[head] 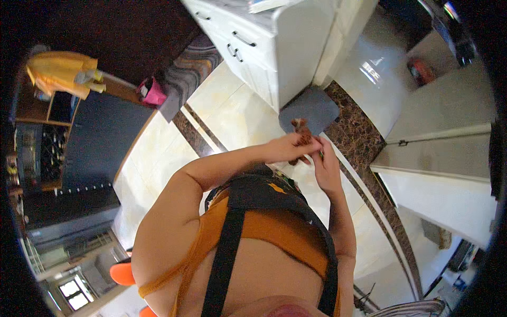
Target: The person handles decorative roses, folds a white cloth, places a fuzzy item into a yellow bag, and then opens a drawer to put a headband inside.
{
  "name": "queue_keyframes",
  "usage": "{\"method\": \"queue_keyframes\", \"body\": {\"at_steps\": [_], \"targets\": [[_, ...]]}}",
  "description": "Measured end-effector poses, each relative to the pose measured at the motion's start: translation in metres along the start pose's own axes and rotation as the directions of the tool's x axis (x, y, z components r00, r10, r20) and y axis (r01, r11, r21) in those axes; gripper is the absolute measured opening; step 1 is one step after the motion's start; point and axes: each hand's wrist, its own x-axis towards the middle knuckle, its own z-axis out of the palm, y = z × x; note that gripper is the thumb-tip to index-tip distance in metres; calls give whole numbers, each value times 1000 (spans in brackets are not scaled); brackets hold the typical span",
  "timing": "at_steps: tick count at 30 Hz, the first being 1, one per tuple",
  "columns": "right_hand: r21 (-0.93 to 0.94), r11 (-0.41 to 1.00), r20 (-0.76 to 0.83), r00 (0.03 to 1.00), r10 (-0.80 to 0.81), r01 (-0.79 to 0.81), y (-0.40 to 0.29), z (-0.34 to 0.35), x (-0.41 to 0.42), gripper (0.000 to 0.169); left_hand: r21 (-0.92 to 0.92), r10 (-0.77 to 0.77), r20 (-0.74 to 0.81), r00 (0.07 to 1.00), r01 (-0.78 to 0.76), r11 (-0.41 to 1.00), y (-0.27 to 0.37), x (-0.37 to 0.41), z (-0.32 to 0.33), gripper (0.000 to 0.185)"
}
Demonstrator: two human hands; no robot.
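Observation:
A small brown fuzzy item (303, 132), too blurred to name more exactly, pokes out above and below my left hand (292, 148), whose fingers close round it. My right hand (327, 165) meets the left at the fingertips, and a bit of green shows between them. Whether the right fingers also grip the brown item cannot be told. Both hands are held in front of my body, over the tiled floor and close to a grey mat (309, 109).
Ahead stands a white cabinet (253, 51) with dark handles. A dark marble floor strip (352, 123) curves along the right, beside a pale door or panel (435, 158). A pink bag (152, 93) and a patterned rug (192, 67) lie at the upper left; orange seats show lower left.

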Motion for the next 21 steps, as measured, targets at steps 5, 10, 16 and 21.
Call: {"method": "queue_keyframes", "body": {"at_steps": [5,10,16,21], "targets": [[-124,980,70,986,-150,157,-28,75,112,34,-246,173,-387,906,-283,927,-8,-59,-98,42],[-410,911,71,997,1,29,-78,155,247,50,-405,219,-544,810,-482,777,-23,-123,-216,38],[-624,719,-143,949,280,-306,-53,230,366,56,-395,68,-631,773,-395,830,-32,-184,-327,32],[-446,865,-106,973,204,-230,-57,251,331,49,-455,19,-704,710,-472,755,-40,-205,-400,30]]}}
